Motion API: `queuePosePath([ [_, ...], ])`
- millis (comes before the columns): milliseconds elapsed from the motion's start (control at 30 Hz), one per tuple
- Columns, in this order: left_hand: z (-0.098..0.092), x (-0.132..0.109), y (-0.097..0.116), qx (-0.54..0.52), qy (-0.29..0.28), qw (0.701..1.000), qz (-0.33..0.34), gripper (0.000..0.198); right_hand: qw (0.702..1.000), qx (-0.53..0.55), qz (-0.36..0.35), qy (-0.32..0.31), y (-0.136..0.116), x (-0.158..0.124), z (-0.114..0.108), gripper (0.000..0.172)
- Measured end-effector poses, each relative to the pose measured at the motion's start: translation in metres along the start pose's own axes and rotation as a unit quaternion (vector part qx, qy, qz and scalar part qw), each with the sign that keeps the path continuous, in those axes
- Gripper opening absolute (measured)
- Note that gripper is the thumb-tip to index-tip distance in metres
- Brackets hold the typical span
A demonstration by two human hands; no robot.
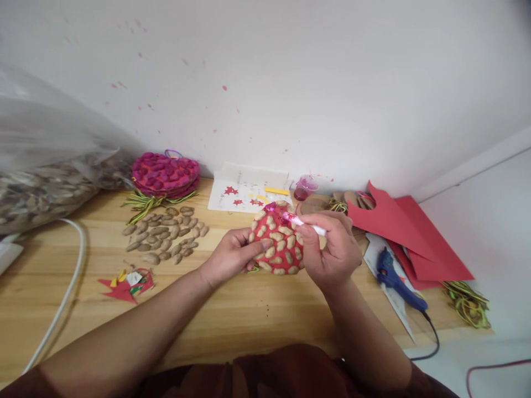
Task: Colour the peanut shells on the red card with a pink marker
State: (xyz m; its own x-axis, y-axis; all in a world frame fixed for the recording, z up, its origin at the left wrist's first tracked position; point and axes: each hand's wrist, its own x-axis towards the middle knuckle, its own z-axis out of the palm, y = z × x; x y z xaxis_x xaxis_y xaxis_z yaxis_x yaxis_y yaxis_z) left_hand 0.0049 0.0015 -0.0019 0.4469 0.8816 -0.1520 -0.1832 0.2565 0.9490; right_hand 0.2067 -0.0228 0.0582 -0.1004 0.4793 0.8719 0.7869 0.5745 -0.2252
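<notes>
My left hand [234, 254] grips the left edge of a red round piece [279, 240] covered with glued peanut shells, holding it tilted above the wooden table [249, 315]. My right hand [332, 249] is closed on a thin white brush [309, 225]. The brush's pink-stained tip touches the upper part of the red piece, where some shells show pink paint.
Loose peanut shells [166, 235] lie left of my hands. Behind them sits a stack of pink-painted pieces [166, 174]. Also here: a small cup of pink paint [305, 188], paper with red stars [244, 193], red card sheets [410, 235], a blue glue gun [398, 282], a plastic bag of shells [45, 177].
</notes>
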Motion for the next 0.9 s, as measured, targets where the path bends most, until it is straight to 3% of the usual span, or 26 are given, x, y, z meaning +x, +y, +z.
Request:
queuePosePath([
  [900,0.0024,-0.0011,0.0037,0.014,0.013,1.0,-0.006,0.047,1.0,-0.017,0.002,0.002,0.0006,0.0008,-0.0006,0.015],
])
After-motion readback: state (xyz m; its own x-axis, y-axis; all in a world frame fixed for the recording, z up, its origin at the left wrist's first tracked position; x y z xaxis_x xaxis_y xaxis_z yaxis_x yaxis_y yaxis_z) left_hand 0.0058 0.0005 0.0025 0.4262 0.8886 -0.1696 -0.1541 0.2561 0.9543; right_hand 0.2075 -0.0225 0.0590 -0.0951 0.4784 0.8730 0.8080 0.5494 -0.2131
